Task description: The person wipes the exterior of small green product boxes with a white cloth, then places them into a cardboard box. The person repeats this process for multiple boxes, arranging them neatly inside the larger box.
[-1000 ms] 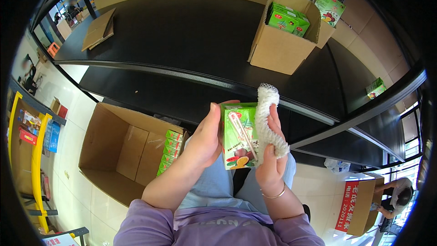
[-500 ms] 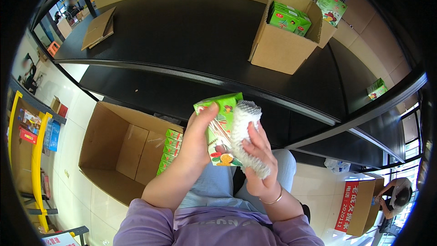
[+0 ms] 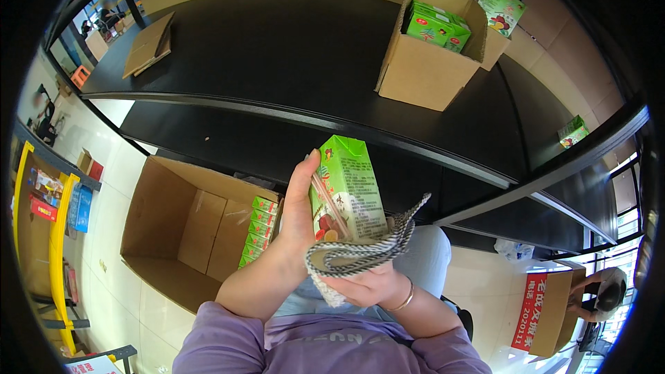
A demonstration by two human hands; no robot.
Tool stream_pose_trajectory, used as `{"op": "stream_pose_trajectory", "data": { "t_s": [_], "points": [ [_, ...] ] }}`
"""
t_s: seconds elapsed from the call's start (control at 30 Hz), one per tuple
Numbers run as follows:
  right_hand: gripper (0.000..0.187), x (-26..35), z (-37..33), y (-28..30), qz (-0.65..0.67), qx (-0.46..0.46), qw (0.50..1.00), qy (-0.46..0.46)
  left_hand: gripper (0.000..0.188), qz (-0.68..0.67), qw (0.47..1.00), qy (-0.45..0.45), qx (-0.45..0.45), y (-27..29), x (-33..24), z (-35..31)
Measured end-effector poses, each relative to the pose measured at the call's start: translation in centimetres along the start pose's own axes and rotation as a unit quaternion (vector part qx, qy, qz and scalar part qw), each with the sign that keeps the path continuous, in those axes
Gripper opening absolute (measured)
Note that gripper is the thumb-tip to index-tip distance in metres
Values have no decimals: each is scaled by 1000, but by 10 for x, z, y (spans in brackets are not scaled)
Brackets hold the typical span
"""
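My left hand (image 3: 299, 211) is wrapped round the left side of a green and white drink carton (image 3: 353, 183), which stands nearly upright in front of me. Clear-wrapped straws seem to be fixed along its side. Below it, my right hand (image 3: 374, 285) grips a folded, fluffy white cloth (image 3: 327, 287) with a grey braided edge. The cloth is bunched round the carton's lower end and hides its bottom. Some of my right fingers are covered by the cloth.
A large open cardboard box (image 3: 163, 218) stands at lower left, with several small green cartons (image 3: 258, 228) along its right side. On the black shelf (image 3: 277, 48) are an open box (image 3: 426, 73) of green cartons and flattened cardboard (image 3: 149, 45). A person (image 3: 603, 294) bends over a box at far right.
The carton has turned to show a printed side. My right hand has moved down with the cloth, from the carton's right side to its lower end.
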State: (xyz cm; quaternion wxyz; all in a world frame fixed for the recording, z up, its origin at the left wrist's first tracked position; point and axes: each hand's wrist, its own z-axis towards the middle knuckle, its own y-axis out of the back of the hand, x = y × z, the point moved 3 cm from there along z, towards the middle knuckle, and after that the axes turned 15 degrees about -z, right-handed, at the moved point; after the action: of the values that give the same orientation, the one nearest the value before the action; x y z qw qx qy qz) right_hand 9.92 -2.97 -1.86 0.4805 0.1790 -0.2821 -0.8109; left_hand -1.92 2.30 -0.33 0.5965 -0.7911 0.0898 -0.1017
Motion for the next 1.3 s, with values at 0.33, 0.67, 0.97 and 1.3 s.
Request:
{"op": "stream_pose_trajectory", "data": {
  "t_s": [0.33, 0.67, 0.97, 1.3],
  "points": [
    [20, -19, -4, 13, -6, -36, 997, 65, 55, -19, 998, 56, -14, 4, 3, 1],
    [18, -29, -13, 24, -18, -56, 994, 88, 53, -9, 998, 67, -3, -1, 8, 0],
    [26, -9, -5, 17, 208, -169, 952, -147, 50, 12, 998, 2, 54, -1, 6, -1],
    [35, -24, 5, 25, 344, -34, 880, -324, 63, 91, 990, -95, 55, 3, -10, -5]
  ]
}}
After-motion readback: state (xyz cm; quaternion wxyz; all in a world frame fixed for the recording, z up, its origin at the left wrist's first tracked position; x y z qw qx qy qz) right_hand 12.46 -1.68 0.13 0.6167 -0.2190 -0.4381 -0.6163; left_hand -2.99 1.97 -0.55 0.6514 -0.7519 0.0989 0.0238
